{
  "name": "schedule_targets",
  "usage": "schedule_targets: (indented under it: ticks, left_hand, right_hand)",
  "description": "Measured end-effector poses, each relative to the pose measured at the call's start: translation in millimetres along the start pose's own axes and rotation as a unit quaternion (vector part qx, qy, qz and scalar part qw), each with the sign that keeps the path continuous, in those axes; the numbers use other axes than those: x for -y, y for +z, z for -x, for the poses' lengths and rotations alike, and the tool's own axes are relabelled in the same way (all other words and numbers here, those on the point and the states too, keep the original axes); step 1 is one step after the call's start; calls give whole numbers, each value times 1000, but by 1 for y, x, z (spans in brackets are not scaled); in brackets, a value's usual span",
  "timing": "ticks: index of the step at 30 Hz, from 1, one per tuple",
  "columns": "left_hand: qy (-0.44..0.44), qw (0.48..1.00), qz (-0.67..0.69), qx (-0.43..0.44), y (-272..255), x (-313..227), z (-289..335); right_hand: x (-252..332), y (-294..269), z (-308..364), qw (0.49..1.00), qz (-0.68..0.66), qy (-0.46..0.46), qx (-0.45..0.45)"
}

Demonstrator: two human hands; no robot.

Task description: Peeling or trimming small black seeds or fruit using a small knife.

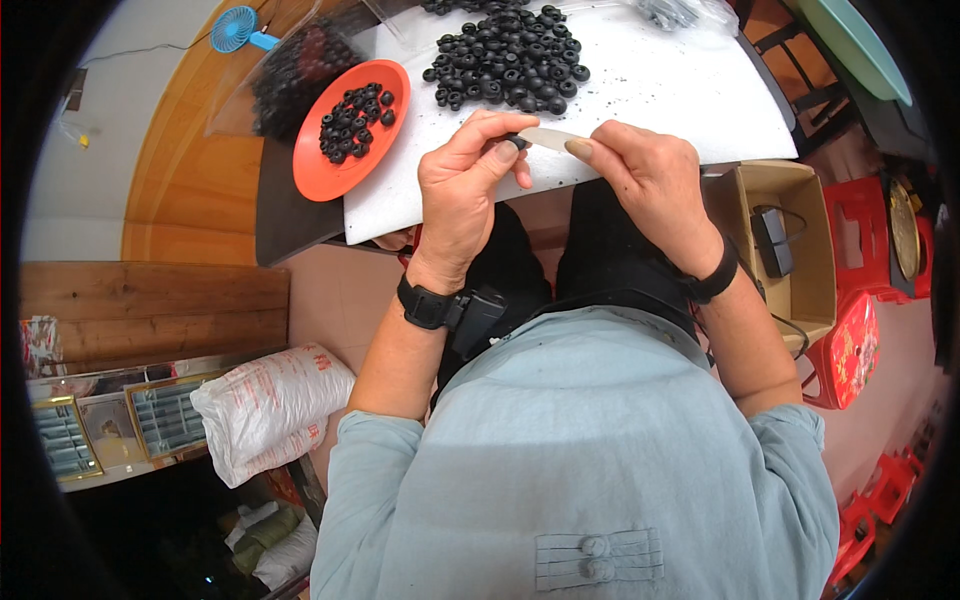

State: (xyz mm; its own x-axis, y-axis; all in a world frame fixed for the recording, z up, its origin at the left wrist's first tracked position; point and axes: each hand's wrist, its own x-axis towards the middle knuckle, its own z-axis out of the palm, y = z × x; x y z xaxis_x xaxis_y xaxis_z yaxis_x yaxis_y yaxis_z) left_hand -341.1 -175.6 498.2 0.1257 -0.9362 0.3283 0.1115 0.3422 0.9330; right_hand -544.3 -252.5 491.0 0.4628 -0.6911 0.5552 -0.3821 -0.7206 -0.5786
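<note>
My left hand (460, 180) is closed, pinching a small round black piece (517, 142) between thumb and fingers. Its dark surface is mostly covered by the fingertips. In my closed right hand (650, 165) is a short pale blade (550, 138), its tip pointing left and meeting the black piece. Both hands hover over the near edge of a white foam board (680, 95). Beyond them a heap of glossy black round pieces with holes (510, 60) lies on the board. To the left, an orange-red plate (312, 175) carries more of them.
A clear bag of black pieces (290, 90) stands behind the plate, near a small blue fan (233, 30). At right are a cardboard box (810, 270) with a black adapter (772, 240) and red stools (845, 350). Dark crumbs dot the board. A white sack (270, 405) sits lower left.
</note>
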Motion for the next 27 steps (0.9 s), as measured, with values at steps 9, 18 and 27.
schedule_targets:
  ticks: [9, 18, 27]
  left_hand:
    - [17, 984, -160, -73, 2, -25, -1]
    - [166, 793, -573, -123, -87, -75, -47]
    - [268, 769, -578, 49, 19, -12, -55]
  right_hand:
    - [-9, -13, 8, 974, -204, 92, 32]
    - [-16, -16, 10, 900, -408, 155, 14]
    - [-18, -17, 10, 866, -467, 177, -3]
